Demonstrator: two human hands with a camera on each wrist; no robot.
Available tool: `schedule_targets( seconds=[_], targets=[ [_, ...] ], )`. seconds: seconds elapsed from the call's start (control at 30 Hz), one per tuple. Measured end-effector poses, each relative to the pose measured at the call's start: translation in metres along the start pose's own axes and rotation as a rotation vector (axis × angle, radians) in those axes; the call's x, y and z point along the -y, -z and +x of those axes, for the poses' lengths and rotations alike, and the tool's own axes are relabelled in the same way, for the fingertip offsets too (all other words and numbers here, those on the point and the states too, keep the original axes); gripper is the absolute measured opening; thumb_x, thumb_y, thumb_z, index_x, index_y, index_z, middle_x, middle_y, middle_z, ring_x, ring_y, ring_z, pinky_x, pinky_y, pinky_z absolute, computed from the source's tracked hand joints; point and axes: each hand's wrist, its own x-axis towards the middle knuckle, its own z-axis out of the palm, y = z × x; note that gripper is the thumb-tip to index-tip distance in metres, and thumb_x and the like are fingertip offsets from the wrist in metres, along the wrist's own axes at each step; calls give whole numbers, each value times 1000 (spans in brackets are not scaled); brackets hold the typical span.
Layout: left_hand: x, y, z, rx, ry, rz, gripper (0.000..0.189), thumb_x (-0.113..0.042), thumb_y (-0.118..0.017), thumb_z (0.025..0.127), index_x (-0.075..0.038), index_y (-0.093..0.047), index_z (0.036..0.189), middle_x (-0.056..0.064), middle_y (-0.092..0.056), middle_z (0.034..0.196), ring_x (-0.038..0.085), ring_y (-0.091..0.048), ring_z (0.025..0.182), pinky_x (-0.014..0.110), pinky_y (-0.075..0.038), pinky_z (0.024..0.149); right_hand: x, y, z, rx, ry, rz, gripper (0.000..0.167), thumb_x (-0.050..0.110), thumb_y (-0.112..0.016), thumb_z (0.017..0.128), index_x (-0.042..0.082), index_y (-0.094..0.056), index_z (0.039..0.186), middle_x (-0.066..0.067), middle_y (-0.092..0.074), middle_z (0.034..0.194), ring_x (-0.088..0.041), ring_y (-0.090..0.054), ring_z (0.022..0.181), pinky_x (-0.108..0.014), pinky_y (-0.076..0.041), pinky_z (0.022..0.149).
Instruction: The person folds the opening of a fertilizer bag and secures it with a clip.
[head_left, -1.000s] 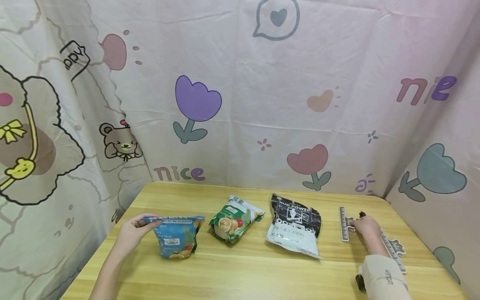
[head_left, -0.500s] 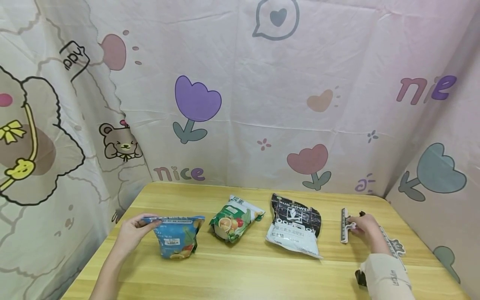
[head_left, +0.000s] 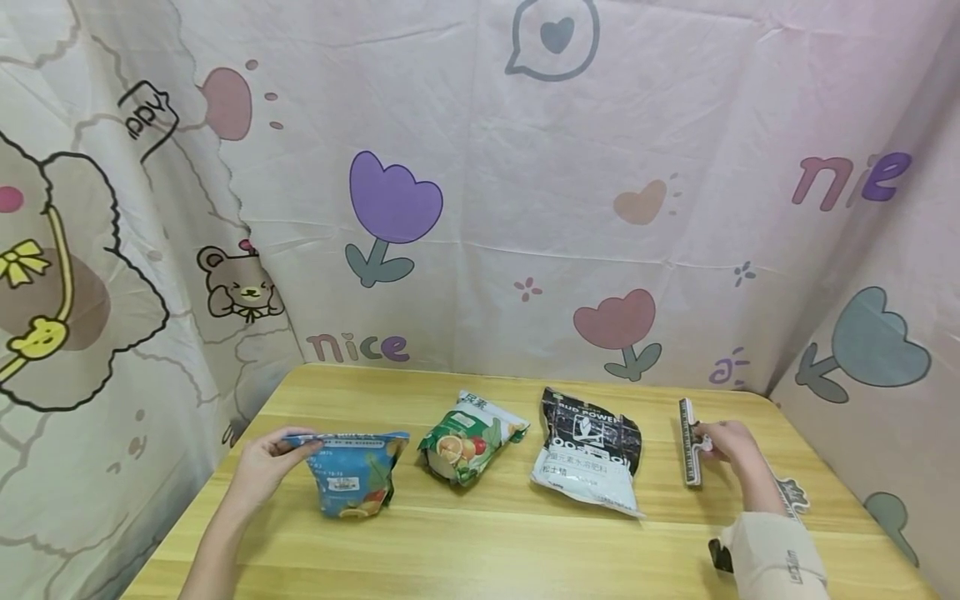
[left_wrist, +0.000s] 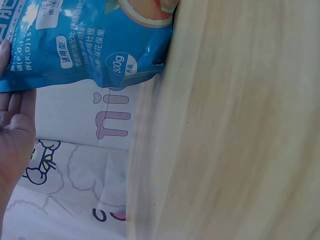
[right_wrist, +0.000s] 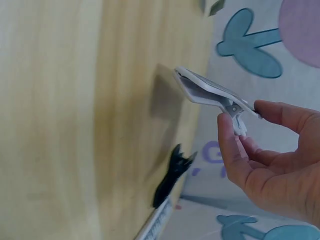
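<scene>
My left hand pinches the top edge of a blue fertilizer bag, which stands upright at the table's left side. In the left wrist view the bag shows an orange-slice print and a 500g mark. At the right, my right hand holds a ruler-patterned bag clip between thumb and fingers. The right wrist view shows this white clip raised off the tabletop, its shadow beneath. Whether its long jaws are parted cannot be told clearly.
A green-and-white fertilizer bag and a black-and-white one lie mid-table. Another ruler-patterned clip is partly behind my right forearm. A black object lies near the far edge. A printed curtain hangs behind the wooden table.
My right hand has picked the ruler-patterned clip up off the table and tilted it slightly. My left hand and the blue bag have stayed put.
</scene>
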Motion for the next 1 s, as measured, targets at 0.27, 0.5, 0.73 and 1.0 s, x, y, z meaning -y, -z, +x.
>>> schedule_targets(
  seconds=[0.27, 0.5, 0.73, 1.0],
  targets=[
    [-2, 1, -1, 8, 12, -12, 22, -14, -69, 83, 1, -67, 98, 3, -68, 83, 7, -61, 74, 19, -46, 66, 33, -20, -13, 10, 145, -40, 50, 7, -48, 92, -27, -30, 123, -23, -55, 93, -8, -56, 66, -26, -52, 69],
    [-1, 0, -2, 3, 8, -10, 22, -14, -69, 83, 1, -66, 98, 5, -67, 82, 8, -60, 72, 23, -47, 65, 62, -46, -29, 35, 249, -30, 51, 11, -52, 93, -26, -33, 122, -34, -49, 108, -15, -61, 75, -29, -52, 72],
    [-3, 0, -3, 2, 54, -16, 23, -16, -70, 83, 0, -67, 98, 1, -63, 72, 8, -52, 62, 24, -43, 59, 81, -72, -42, 85, 332, 12, 51, 14, -55, 93, -21, -35, 125, -28, -51, 109, -24, -63, 83, -39, -47, 84],
    [-5, 1, -3, -3, 78, -34, 23, -17, -71, 82, 0, -67, 97, 3, -56, 63, 10, -28, 49, 31, -28, 45, 96, -110, -60, 128, 370, 67, 45, 12, -58, 90, -17, -42, 121, -20, -56, 99, -32, -63, 82, -43, -47, 83]
  ],
)
